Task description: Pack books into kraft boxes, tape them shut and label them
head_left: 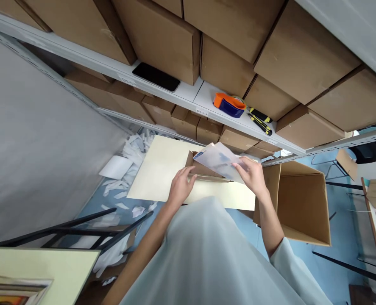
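My right hand (251, 174) pinches the right edge of a translucent white plastic packet (218, 159) with blue print near its left corner. What the packet contains is not clear. The packet is tilted above a small cardboard box (203, 170), partly covering it. Beside the box's left front corner is my left hand (180, 186), thumb and fingers apart and nothing held in them. I cannot tell whether its fingertips touch the box. Under the box lies a pale cream tabletop (156, 173).
A shelf (188, 95) ahead carries large cardboard boxes, a black phone (156, 76), an orange and blue tape dispenser (229, 105) and yellow-black utility knives (260, 120). A big open carton (302, 203) stands at right. Paper scraps (132, 156) litter the left floor.
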Demonstrator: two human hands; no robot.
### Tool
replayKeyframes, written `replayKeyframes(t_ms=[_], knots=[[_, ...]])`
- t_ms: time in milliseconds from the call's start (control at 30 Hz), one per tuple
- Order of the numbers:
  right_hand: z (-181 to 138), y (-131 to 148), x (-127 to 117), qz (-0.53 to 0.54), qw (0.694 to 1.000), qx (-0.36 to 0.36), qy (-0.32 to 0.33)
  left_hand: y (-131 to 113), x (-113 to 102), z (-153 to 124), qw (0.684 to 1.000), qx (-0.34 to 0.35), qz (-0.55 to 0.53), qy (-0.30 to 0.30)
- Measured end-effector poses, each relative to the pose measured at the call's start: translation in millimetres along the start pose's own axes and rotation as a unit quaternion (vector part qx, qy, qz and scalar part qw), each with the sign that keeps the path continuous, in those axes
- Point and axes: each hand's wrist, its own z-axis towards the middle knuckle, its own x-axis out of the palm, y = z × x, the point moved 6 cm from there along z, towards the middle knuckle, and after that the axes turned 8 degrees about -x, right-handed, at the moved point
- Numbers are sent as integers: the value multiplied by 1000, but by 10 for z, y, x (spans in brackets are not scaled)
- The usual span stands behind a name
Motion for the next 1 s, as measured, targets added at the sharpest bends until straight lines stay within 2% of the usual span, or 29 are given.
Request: replayKeyframes(t_ms=[100,200,300,367,467,600,733,1000], knots=[[138,-78,273,-72,993,-25,88,115,30,89,996,50,74,29],[228,-221,626,-125,979,-12,162,204,101,71,988,93,112,55],[271,-314,872,-157,967,14,199,276,140,-16,983,113,135,60],[276,-333,945,-168,963,25,211,316,148,-67,981,111,149,51],[272,-315,897,-176,964,26,195,349,182,-97,978,104,174,39],[272,-229,645,-175,975,15,138,363,289,-37,970,98,214,57],[278,-110,476,-160,981,-8,110,318,397,50,963,133,219,87],[221,-129,574,-180,975,14,133,168,392,162,954,169,242,56]])
